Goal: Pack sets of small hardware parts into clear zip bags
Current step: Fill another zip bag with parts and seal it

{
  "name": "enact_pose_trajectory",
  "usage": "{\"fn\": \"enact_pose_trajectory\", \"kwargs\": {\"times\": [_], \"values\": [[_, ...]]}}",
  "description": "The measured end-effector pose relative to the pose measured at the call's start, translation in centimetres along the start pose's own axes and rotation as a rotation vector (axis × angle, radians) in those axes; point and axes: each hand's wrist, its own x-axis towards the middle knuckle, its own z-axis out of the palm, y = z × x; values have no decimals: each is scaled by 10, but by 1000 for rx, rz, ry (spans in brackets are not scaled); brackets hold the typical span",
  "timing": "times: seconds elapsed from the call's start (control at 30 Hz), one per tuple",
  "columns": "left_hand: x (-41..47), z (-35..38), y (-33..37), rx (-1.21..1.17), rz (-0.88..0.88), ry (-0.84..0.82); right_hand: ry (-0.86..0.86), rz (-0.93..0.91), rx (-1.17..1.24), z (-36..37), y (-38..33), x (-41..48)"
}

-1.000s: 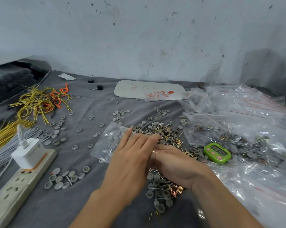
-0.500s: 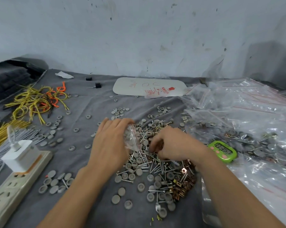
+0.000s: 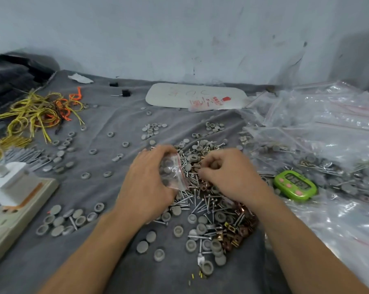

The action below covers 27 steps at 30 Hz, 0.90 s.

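A small clear zip bag [image 3: 172, 172] is held in the left hand [image 3: 145, 183], just left of the pile of parts [image 3: 211, 209] at the middle of the cloth-covered bench [image 3: 119, 115]. The fingers [image 3: 160, 150] of that hand are curled over and round the bag, and its red-striped edge is turned toward the right hand [image 3: 230, 177]. The right hand's fingers [image 3: 213, 164] are bent down into the pile; whether a part is pinched there cannot be told, since the tips are buried.

The bag is judged to be thin, light, limp and slippery film that collapses unless its mouth is kept spread, so it is best taken by the lip just beside the red stripe. The grey caps [image 3: 179, 231] are expected to be light and apt to roll. The nails [image 3: 200, 205] are thin and pointed and may prick the film, and the copper clips [image 3: 241, 231] are likely to snag on one another. Each is best taken by a fingertip pinch.

Grey shapes are seen through the bag, but they are blurred and cannot be counted, and whether the mouth is open cannot be made out. Part of the pile is covered by both hands. The heap of bags [image 3: 328, 132] at the right is cut off by the frame edge and washed out by glare, and the digits on the green timer [image 3: 295, 185] cannot be read.
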Motion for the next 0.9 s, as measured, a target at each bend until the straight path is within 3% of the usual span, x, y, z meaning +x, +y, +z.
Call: {"fn": "enact_pose_trajectory", "kwargs": {"times": [0.13,0.43,0.57,0.7,0.73,0.83,0.9], "values": [[0,3,3,-20,32,-7,26,60,496,-9,-9,-4],[-3,6,19,-79,123,17,-76,-170,564,20,-28,-12],[-6,7,18,-78,139,49,-239,-286,279,19,-32,-13],[-1,0,16,-45,104,239,79,-208,445,1,-27,-10],[1,-3,15,-29,90,307,122,-194,394,-5,-23,-9],[5,-12,7,110,165,560,-100,-174,-29,-19,-14,-7],[7,-14,7,239,187,622,-286,-137,-205,-23,-14,-9]]}}
